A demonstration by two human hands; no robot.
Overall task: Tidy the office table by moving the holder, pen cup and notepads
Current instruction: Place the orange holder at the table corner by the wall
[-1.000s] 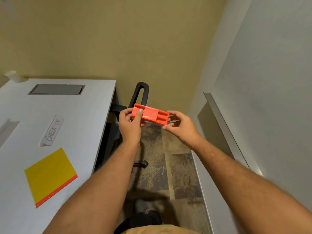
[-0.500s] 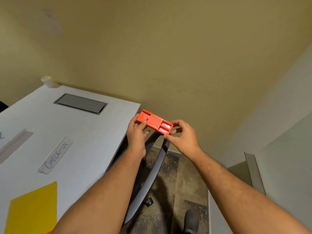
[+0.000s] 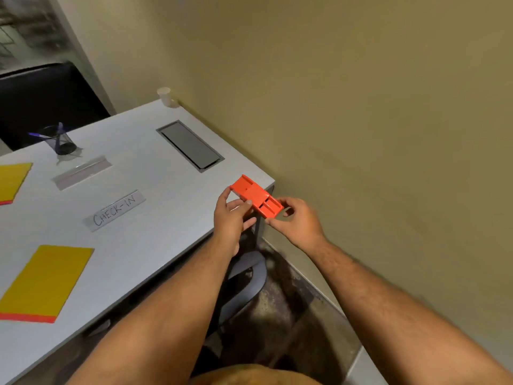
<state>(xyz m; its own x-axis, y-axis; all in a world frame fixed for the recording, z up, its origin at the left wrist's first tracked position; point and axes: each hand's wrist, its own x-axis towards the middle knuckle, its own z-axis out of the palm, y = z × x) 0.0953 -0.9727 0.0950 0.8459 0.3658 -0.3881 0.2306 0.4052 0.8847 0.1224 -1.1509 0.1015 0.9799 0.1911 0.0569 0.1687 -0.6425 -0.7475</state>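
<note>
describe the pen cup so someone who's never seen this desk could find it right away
Start at the white table and go to its far left edge, before the black chair. The pen cup stands there: dark, see-through, holding a purple pen, unlike the small white paper cup.

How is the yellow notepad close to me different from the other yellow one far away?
The near yellow notepad shows whole; the far yellow notepad is cut off by the picture's edge. The near one lies beside the CHECK-IN label, the far one nearer the pen cup. Both lie flat, yellow with a red edge.

Orange holder tilted over table corner (ribbed, flat); notepads flat.
</note>
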